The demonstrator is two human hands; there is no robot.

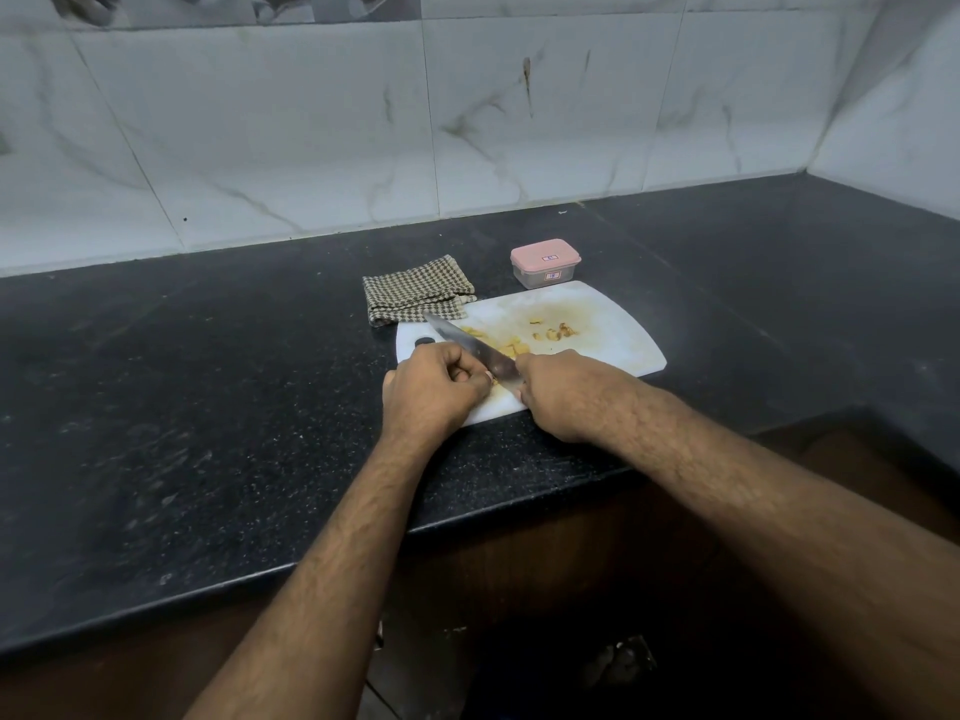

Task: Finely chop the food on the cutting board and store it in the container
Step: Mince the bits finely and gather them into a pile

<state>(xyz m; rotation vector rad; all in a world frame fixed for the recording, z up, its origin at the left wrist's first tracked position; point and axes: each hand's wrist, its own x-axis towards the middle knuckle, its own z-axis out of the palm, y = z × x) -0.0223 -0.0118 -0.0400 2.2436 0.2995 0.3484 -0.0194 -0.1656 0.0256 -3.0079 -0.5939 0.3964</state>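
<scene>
Gripping knife (470, 349), right hand (563, 394) hides handle; left hand (434, 389) curled, contents unclear.

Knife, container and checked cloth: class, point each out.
knife (470, 347), head view, middle of the blade.
container (545, 255), head view, its pink lid.
checked cloth (415, 296), head view, middle of the folded fabric.

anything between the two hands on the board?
Head view: the knife blade runs between the left hand and right hand, above the cutting board.
</scene>
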